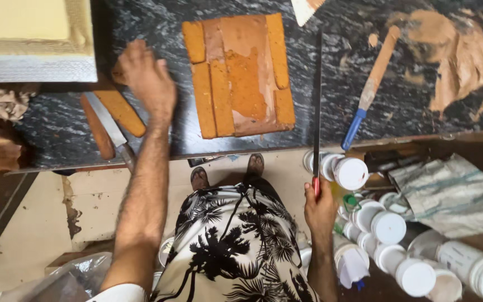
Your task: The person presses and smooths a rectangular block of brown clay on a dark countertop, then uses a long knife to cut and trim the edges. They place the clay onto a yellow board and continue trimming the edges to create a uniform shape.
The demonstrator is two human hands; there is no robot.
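My left hand [146, 75] reaches over the dark marble counter [157, 128] and rests on a small brown cake piece at its left, fingers curled over it. My right hand [318, 208] hangs below the counter edge, shut on the red handle of a long thin knife [317, 95] whose blade points up across the counter. Between the hands lies a flat sheet of orange-brown cake [238, 75], edged with cut strips and smeared with brown cream.
Two cake strips and a knife [110, 126] lie at the left. A blue-handled spatula [370, 89] and a brown cream smear [459, 56] sit at the right. A yellow cake board [32, 39] occupies the top left. Several white-lidded jars [389, 226] stand below right.
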